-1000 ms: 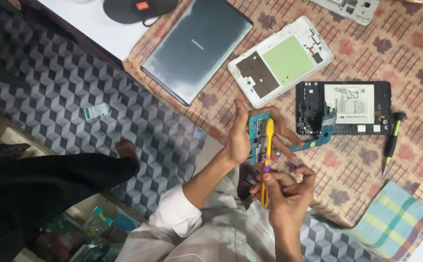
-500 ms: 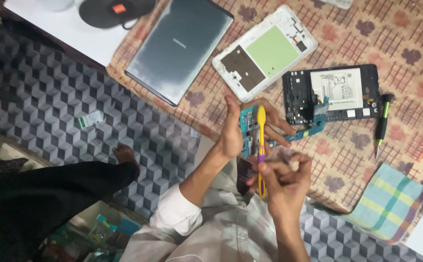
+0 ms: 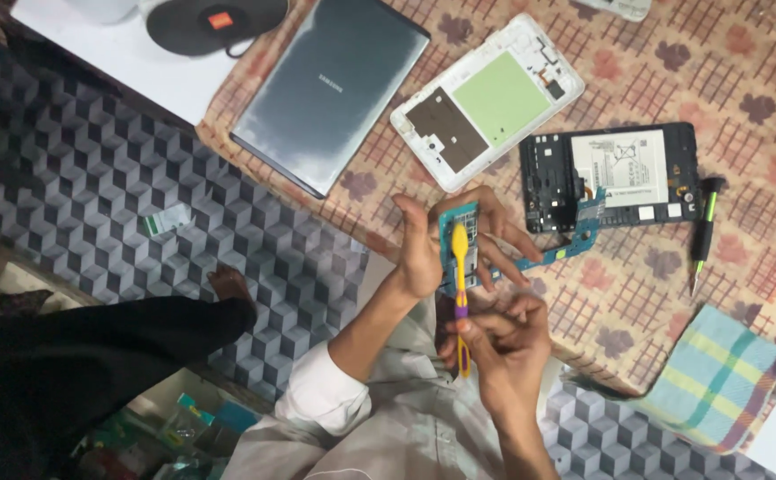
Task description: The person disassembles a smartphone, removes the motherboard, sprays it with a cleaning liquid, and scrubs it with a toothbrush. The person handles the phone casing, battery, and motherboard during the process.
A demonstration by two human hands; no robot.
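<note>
While seen from the head view: left hand (image 3: 423,253) clamped on small teal circuit board (image 3: 470,233) above the patterned cloth, right hand (image 3: 503,342) clenched around yellow-and-purple plastic toothbrush (image 3: 461,284), bristles on board. Risky: hard scrubbing could lift components, bend the board, or loosen that grip.

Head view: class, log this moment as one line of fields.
left hand: holds circuit board | right hand: grips yellow toothbrush, head on board | nearby: opened tablet, screwdriver

Soft, even indoor light, with faint shadows. The lower left of the frame is dark and slightly blurred.
</note>
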